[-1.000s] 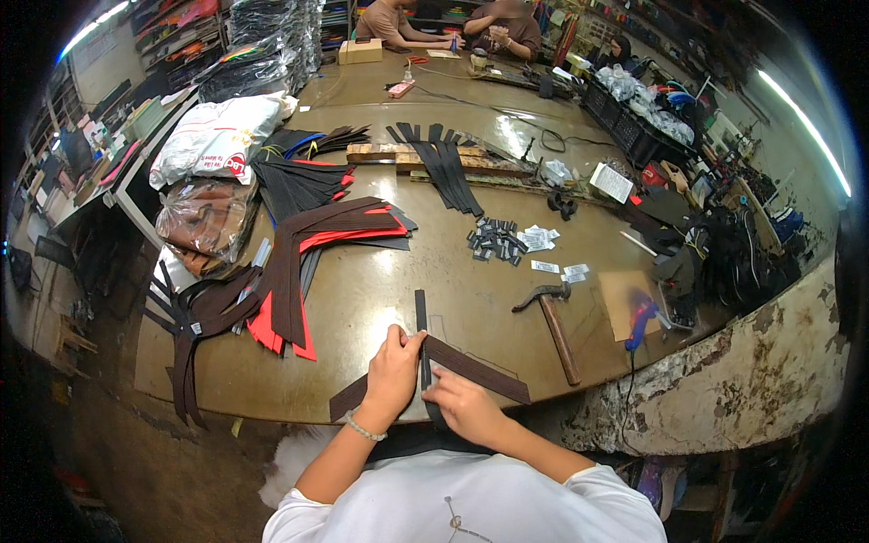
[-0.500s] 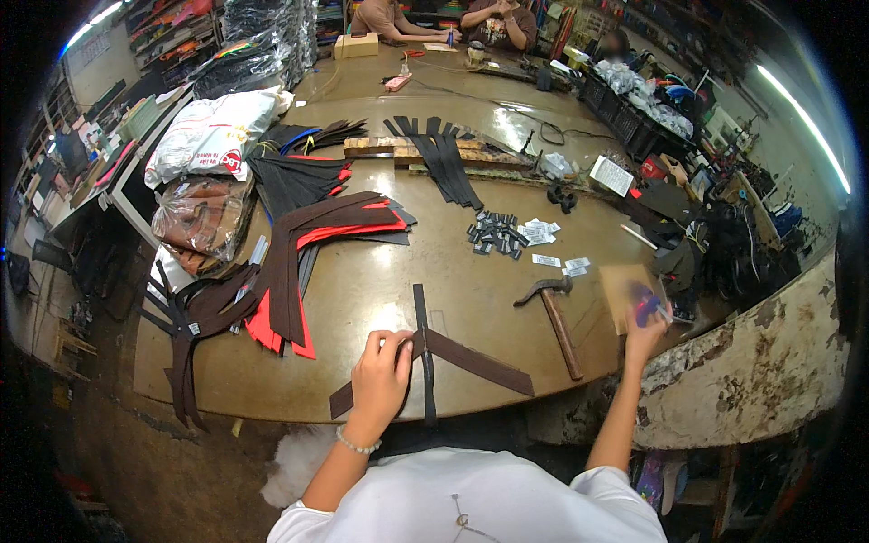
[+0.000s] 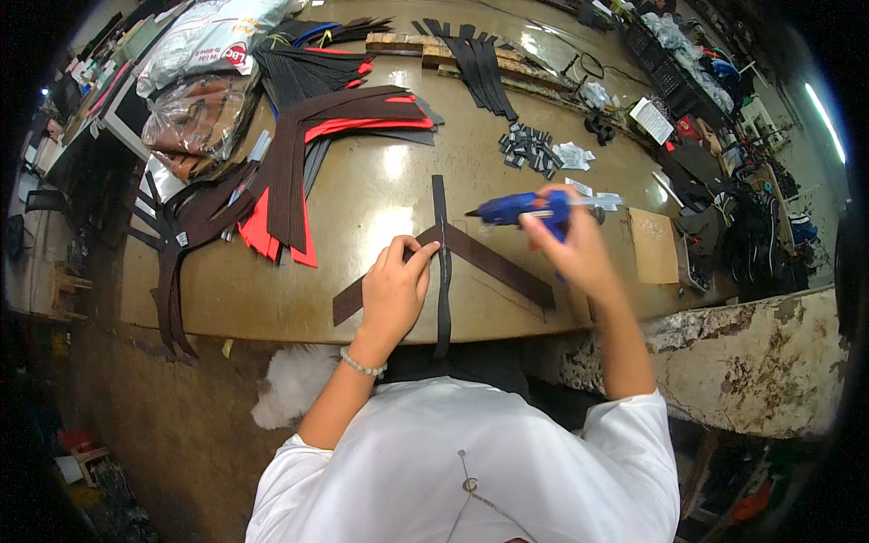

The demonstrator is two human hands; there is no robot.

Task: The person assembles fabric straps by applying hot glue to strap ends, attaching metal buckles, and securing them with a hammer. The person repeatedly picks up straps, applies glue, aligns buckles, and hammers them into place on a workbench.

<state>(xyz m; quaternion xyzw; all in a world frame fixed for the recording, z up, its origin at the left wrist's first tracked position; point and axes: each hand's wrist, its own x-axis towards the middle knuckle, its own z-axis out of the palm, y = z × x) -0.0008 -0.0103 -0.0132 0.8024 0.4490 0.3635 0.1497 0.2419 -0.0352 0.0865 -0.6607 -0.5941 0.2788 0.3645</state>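
On the table in front of me lies a dark brown V-shaped strip (image 3: 502,266), crossed at its peak by a narrow black strap (image 3: 444,308) whose near end hangs over the edge. My left hand (image 3: 396,281) pinches the black strap at the crossing, thumb and fingertips together. A blue glue gun (image 3: 520,210) is gripped in my right hand (image 3: 575,244), its dark nozzle pointing left, above and right of the crossing. A clear glue stick (image 3: 605,203) sticks out behind it. My right hand and the gun mostly hide the hammer.
Stacked brown and red strips (image 3: 294,181) lie to the left beside wrapped bags (image 3: 199,122). Small black pieces (image 3: 532,150) and white labels (image 3: 574,156) sit beyond the gun. A cardboard sheet (image 3: 654,249) lies at right. Black strips (image 3: 475,72) rest farther back.
My right hand has brought the glue gun leftward from above the cardboard toward the strap crossing. My left hand stays at the crossing. The view has tilted downward.
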